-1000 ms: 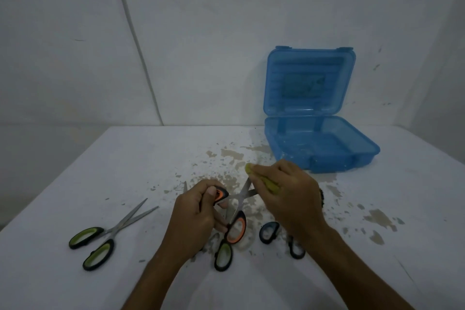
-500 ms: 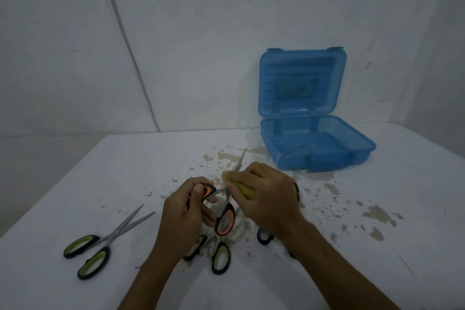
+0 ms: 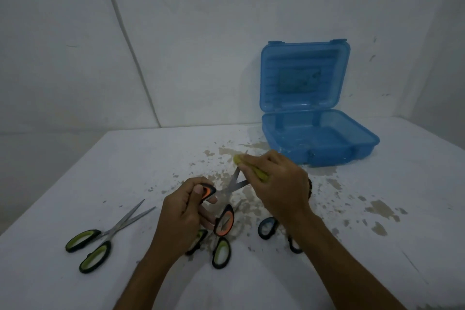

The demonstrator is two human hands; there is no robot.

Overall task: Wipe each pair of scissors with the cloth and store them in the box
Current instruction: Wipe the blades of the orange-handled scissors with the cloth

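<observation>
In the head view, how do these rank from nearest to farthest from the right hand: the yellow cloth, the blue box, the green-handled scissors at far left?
From the right hand:
1. Yellow cloth, gripped in that hand.
2. Blue box, open, behind the hand and to its right.
3. Green-handled scissors, at the table's far left.

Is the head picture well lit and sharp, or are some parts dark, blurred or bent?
Head view: dim, bluish light; the table edges and wall seams curve from the wide lens; the right hand and yellow cloth look slightly smeared; the blue box is fairly sharp; no glare.
</observation>
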